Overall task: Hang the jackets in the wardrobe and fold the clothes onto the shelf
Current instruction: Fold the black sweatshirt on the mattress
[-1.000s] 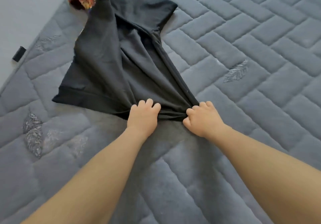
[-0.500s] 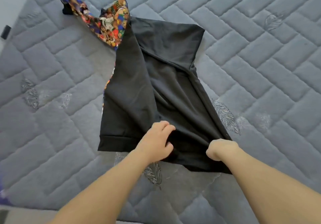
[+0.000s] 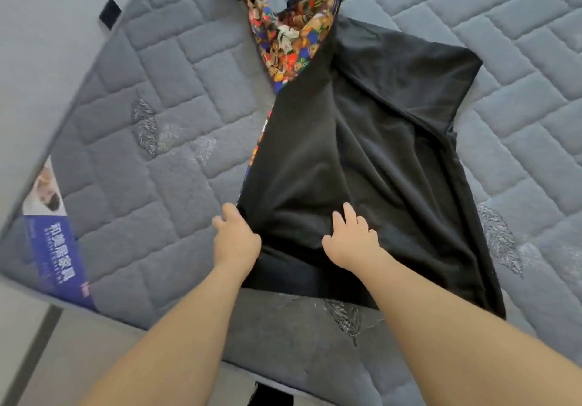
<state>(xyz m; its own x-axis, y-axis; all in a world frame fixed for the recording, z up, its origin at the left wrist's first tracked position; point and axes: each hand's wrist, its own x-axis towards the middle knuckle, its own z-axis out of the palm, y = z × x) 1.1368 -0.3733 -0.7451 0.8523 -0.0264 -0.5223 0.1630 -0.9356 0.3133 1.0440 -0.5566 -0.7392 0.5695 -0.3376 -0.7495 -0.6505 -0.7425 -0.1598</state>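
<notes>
Both hands on black garment [image 3: 362, 160] | left hand [image 3: 236, 238] grips edge | right hand [image 3: 351, 242] presses flat

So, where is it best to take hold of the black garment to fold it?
Probably at the near hem corners of the black garment, coming from the near edge of the mattress: the hem lies closest and fairly flat, while the far end is bunched over the patterned cloth.

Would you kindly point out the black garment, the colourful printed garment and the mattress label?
black garment [image 3: 362, 153], head view, middle of the cloth.
colourful printed garment [image 3: 289, 40], head view, printed panel.
mattress label [image 3: 56, 257], head view, blue part.
</notes>
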